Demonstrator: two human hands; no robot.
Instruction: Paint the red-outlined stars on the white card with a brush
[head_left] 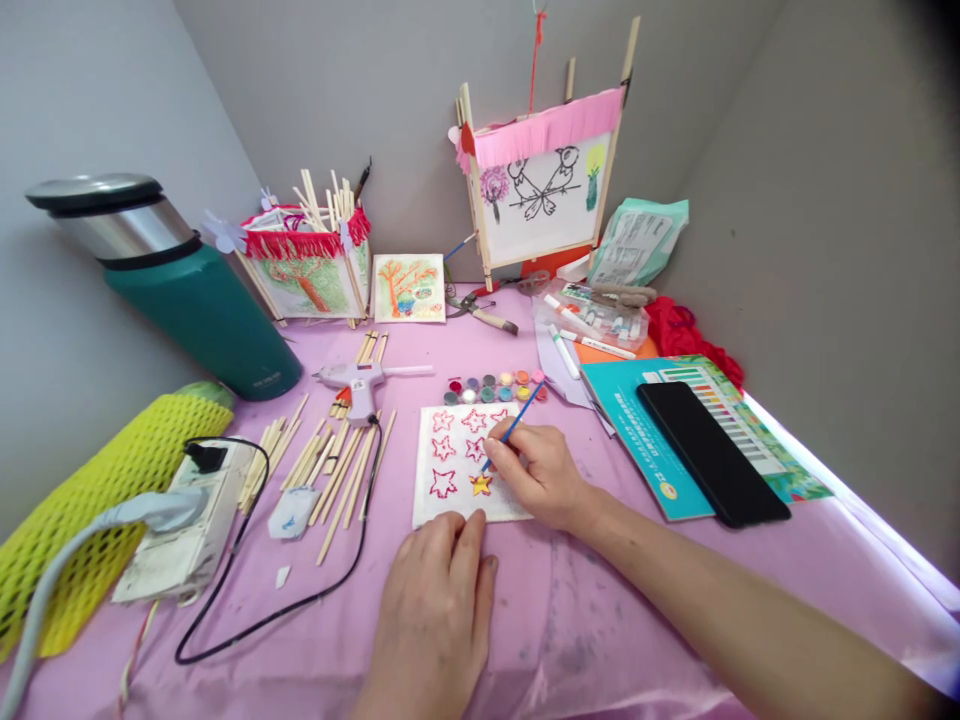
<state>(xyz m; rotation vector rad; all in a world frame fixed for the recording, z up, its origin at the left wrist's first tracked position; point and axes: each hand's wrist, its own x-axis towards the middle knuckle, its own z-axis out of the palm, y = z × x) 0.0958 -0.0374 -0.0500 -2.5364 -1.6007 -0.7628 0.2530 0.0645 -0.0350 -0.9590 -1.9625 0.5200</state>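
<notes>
Between the fingers of my right hand is a blue paintbrush, its tip down at a star on a white sheet. That star is filled with yellow; the other visible stars are red or pink outlines. Part of the sheet's right side is hidden under my right hand. My left hand lies flat, fingers stretched out, with its fingertips at the sheet's lower edge. Just behind the sheet stand small paint pots in several colours.
Left are a glue gun with a black cord, wooden sticks, a power strip and a green bottle. Right lie a black phone on a blue book. Behind stand decorated lanterns, pliers and markers.
</notes>
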